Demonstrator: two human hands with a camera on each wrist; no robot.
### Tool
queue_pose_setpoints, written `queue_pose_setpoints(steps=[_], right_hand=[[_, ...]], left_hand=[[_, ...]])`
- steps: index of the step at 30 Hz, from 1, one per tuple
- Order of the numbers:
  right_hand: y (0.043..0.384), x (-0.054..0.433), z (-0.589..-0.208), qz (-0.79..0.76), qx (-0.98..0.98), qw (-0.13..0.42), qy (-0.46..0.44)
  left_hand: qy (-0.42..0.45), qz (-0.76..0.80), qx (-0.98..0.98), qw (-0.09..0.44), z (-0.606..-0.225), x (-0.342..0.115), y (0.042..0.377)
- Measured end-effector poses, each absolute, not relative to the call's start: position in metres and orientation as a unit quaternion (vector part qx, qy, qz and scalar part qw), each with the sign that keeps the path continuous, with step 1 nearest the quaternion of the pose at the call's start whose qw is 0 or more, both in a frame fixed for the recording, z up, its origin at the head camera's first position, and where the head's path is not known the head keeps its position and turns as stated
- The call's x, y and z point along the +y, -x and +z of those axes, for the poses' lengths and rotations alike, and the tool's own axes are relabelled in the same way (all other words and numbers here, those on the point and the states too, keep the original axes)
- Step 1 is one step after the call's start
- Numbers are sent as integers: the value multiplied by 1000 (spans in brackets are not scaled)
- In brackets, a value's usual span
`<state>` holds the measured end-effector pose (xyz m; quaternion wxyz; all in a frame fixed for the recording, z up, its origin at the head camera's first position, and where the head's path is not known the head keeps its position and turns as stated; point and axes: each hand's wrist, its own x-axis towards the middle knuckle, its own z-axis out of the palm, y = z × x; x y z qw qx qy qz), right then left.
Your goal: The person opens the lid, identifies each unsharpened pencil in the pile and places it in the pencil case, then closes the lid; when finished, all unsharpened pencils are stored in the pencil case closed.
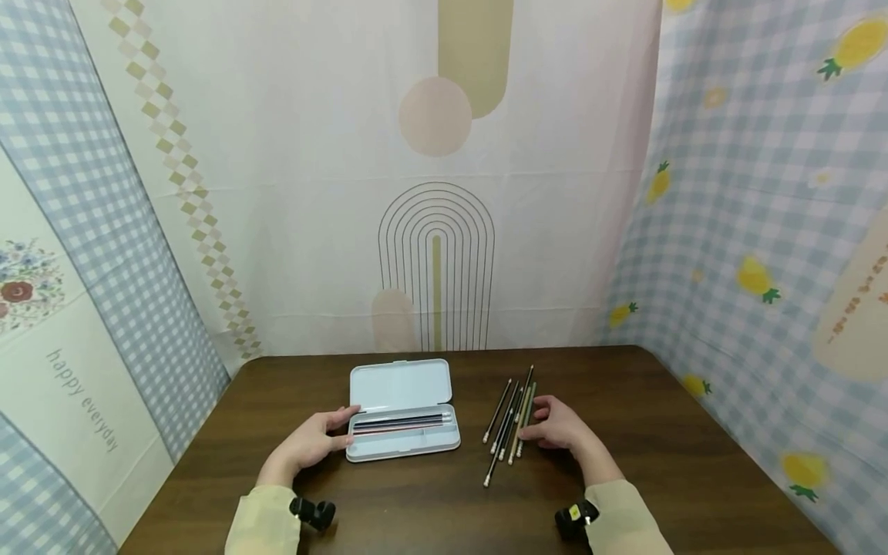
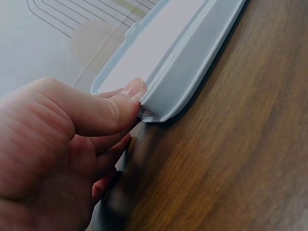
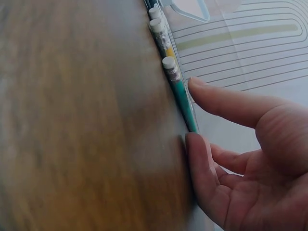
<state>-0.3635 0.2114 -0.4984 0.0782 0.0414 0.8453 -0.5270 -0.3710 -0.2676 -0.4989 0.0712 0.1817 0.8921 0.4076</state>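
Observation:
A pale blue-white pencil case (image 1: pixel 388 445) lies open, its lid (image 1: pixel 401 385) tilted back behind it. Several pencils (image 1: pixel 398 425) rest inside, lengthwise. At the case's left end my left hand (image 1: pixel 311 441) grips the edge, the thumb on the rim (image 2: pixel 143 102) in the left wrist view. To the right, several loose pencils (image 1: pixel 509 428) lie in a spread bunch, erasers mostly toward me. My right hand (image 1: pixel 558 425) is at the bunch's right side. Its thumb and fingers stand apart close to a green pencil (image 3: pixel 182 98) with a white eraser.
Everything lies on a dark brown wooden table (image 1: pixel 416 512). A pale patterned cloth (image 1: pixel 312 231) hangs behind the far edge, and checked cloths hang at the left and right sides. A black wrist camera (image 1: pixel 314 512) sits by the left sleeve, another (image 1: pixel 574 520) by the right.

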Motion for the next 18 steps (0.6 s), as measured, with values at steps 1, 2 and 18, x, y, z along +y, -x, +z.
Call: queue_pose_setpoints(steps=[1, 2, 18], right_hand=[[364, 211, -498, -528, 844, 77, -43], [364, 212, -498, -527, 845, 78, -42], [363, 212, -495, -522, 847, 85, -46]], left_hand=[[-182, 406, 893, 71, -498, -267, 371], [-183, 406, 893, 70, -498, -267, 371], [-183, 408, 892, 68, -499, -268, 372]])
